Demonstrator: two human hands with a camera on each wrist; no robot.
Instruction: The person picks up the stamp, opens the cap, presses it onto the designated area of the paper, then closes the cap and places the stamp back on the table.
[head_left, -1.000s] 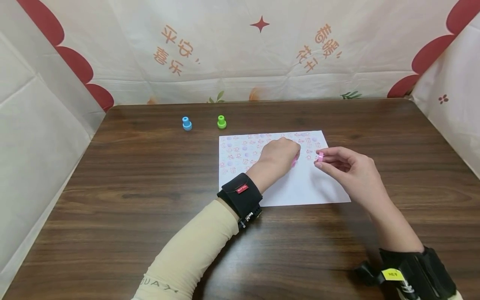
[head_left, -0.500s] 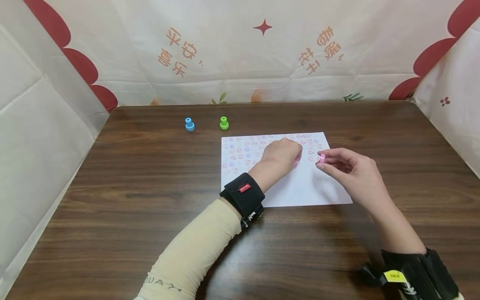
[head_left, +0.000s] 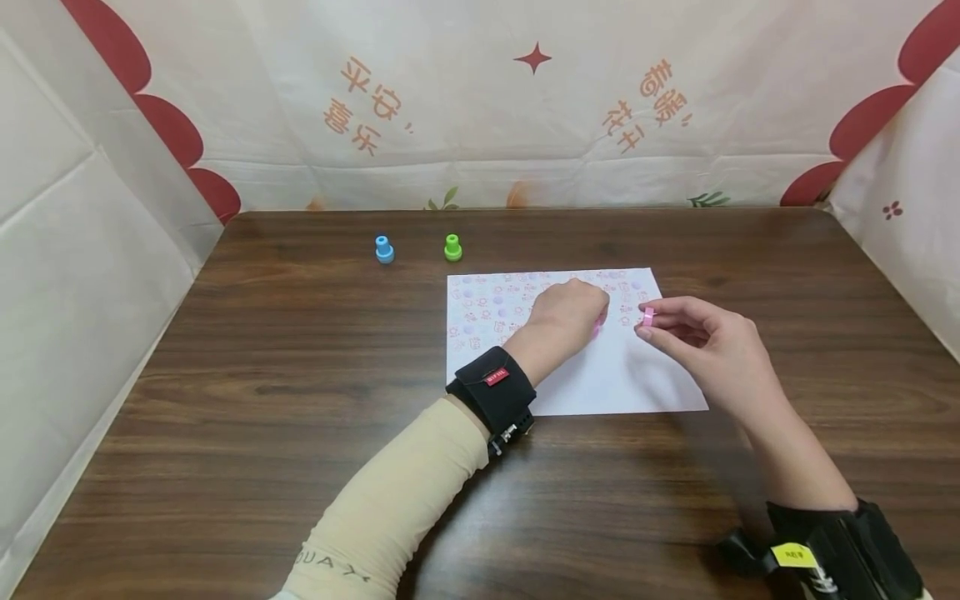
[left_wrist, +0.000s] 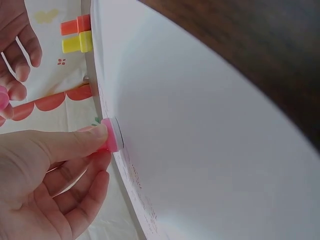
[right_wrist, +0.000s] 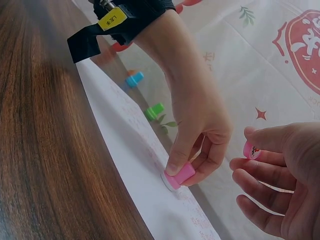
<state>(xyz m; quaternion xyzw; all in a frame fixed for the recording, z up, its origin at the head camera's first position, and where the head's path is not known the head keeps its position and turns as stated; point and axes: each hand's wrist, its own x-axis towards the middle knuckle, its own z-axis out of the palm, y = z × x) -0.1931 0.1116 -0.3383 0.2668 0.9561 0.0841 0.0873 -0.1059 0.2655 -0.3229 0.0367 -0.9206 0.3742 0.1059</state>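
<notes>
Left hand (head_left: 564, 321): thumb and fingers pinch the pink stamp (right_wrist: 185, 173). The stamp sits at the fingertips, base toward the paper (head_left: 600, 383); full contact with the sheet cannot be confirmed. Right hand (head_left: 712, 350): thumb and fingertips pinch the pink cap (right_wrist: 249, 150), just right of the stamp. In the head view, the left hand hides most of the stamp. The left wrist view cuts off the right hand.
</notes>
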